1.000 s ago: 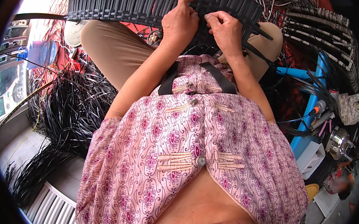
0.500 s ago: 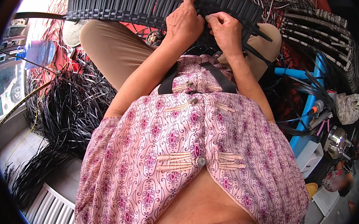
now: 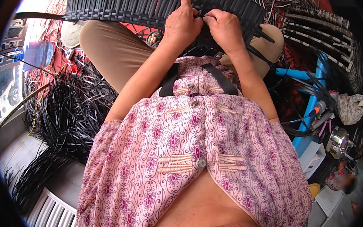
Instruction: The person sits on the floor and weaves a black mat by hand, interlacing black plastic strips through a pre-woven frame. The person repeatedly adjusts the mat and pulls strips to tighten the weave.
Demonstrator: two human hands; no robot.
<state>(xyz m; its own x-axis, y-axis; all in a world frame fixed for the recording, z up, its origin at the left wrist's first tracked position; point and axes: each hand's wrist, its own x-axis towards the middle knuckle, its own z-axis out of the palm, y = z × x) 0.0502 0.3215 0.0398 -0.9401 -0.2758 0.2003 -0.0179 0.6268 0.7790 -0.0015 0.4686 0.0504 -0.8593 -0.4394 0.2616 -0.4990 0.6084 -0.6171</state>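
A dark grey woven panel (image 3: 138, 3) of flat plastic strips lies across the top, over my bent legs. My left hand (image 3: 184, 25) grips its near edge, with the index finger stretched over the weave and the other fingers curled. Close beside it, my right hand (image 3: 226, 29) is closed in a pinch against the same edge, near the left thumb. What lies between those fingertips is too small and dark to make out. Several loose strip ends (image 3: 265, 34) stick out from the panel at the right.
A large heap of loose black strips (image 3: 74, 109) lies at the left. Bundled strips (image 3: 320, 38) sit at the far right on a red floor covering. A blue frame (image 3: 313, 103) stands at my right, beside a shiny metal container (image 3: 338, 141) and a crumpled cloth (image 3: 354, 108).
Both hands have shifted slightly up and left along the panel's edge. The right fingers have drawn together into a tighter pinch near the left thumb.
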